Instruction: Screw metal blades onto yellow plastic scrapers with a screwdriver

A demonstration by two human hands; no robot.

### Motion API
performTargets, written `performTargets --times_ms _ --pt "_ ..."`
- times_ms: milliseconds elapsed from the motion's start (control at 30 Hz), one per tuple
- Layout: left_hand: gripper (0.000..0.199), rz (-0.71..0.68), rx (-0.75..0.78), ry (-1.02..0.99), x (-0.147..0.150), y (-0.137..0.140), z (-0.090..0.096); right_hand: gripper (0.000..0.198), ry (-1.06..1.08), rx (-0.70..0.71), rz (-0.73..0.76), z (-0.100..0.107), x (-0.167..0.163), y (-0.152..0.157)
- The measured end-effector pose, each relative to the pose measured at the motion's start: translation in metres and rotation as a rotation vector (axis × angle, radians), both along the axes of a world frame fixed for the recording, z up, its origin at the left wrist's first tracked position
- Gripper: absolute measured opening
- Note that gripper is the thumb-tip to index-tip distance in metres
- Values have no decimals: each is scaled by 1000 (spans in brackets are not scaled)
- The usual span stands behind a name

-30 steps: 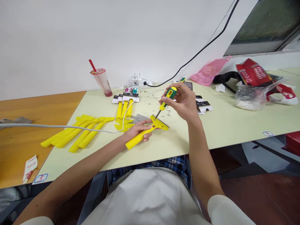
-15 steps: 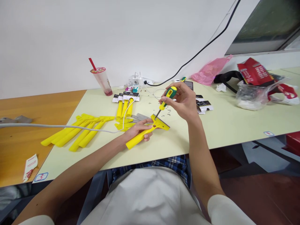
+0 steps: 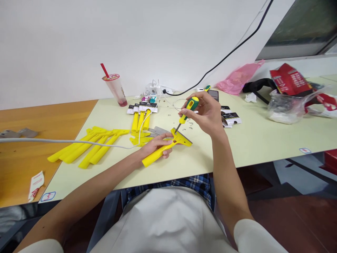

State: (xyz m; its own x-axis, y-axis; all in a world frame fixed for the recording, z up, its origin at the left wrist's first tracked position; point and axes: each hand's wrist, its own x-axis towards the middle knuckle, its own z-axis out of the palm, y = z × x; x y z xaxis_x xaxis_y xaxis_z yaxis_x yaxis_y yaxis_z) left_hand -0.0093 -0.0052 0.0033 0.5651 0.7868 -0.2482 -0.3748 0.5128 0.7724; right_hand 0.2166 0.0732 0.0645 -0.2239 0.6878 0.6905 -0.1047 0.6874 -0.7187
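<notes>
My left hand (image 3: 157,144) is closed round a yellow scraper (image 3: 157,155) near its head, the handle slanting down to the left. A dark blade edge runs along the scraper's wide end. In my right hand (image 3: 206,112) is a yellow and green screwdriver (image 3: 191,105), tilted, its tip at a screw spot on the scraper head. Beyond my left hand lie flat yellow pieces (image 3: 139,139) and grey metal blades (image 3: 158,130). Small screws (image 3: 190,123) are scattered behind the screwdriver. Several yellow scraper handles (image 3: 92,147) lie in a row at the left.
Carded scrapers (image 3: 142,119) lie at the back near a plastic cup (image 3: 116,89) with a red straw. A white cable (image 3: 79,142) crosses the left side. More black-and-white cards (image 3: 232,118), a pink bag (image 3: 238,80) and a clear plastic bag (image 3: 283,109) are on the right.
The whole view has shifted slightly. Both hands keep their grip, and the screwdriver tip stays at the scraper head.
</notes>
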Motion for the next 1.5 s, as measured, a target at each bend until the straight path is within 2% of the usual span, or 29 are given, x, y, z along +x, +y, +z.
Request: performTargets --times_ms 200,400,700,867,1000,1233,1500 --pt "36 -3 -66 -82 -2 1 -1 47 8 7 -9 0 -1 -1" --pt "24 29 -132 -162 -2 -3 9 50 40 29 -54 2 -2 -1" --pt "20 100 -115 -295 -7 -5 14 50 103 72 -113 1 -2 2" --pt "22 198 -167 -303 -7 -5 19 49 98 42 -113 0 -2 1" --pt "21 251 -179 -327 -8 -3 22 55 85 23 -65 0 -2 -1" --pt "22 277 -161 -345 -13 2 23 61 78 13 -7 -1 -2 1" --pt "24 267 -98 -261 -9 2 23 63 96 36 -33 -2 -2 2"
